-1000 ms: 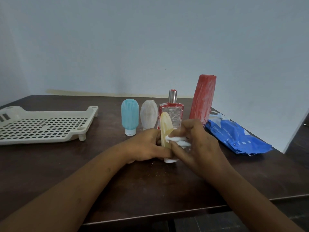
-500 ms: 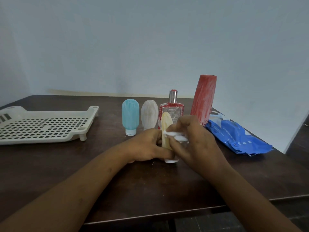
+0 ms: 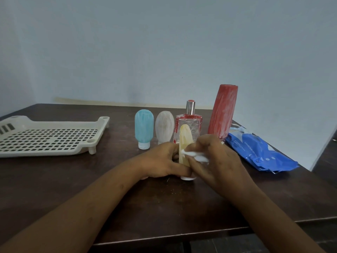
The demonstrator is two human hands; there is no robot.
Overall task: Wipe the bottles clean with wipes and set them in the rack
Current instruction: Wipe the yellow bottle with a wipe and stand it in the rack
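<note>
Fingers of the left hand [image 3: 158, 161] grasp the yellow bottle [image 3: 185, 136]; right hand [image 3: 218, 161] fingers pinch a wipe [image 3: 197, 155] against it. Glass bottle [image 3: 189, 120] directly behind fingers; rack [image 3: 54, 123] well left, wipe pack [image 3: 259, 152] right.

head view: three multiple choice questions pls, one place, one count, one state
1. Where is the rack? A) at the left of the table B) on the wipes pack C) on the floor
2. How many bottles are in view? A) three B) five C) seven
3. What is the right hand doing? A) resting open B) lifting the rack C) pressing a white wipe to the yellow bottle

1 A, it sits far left on the table.
2 B, blue bottle, whitish bottle, glass bottle, red bottle, yellow bottle.
3 C, while the left hand grips that bottle.
</note>
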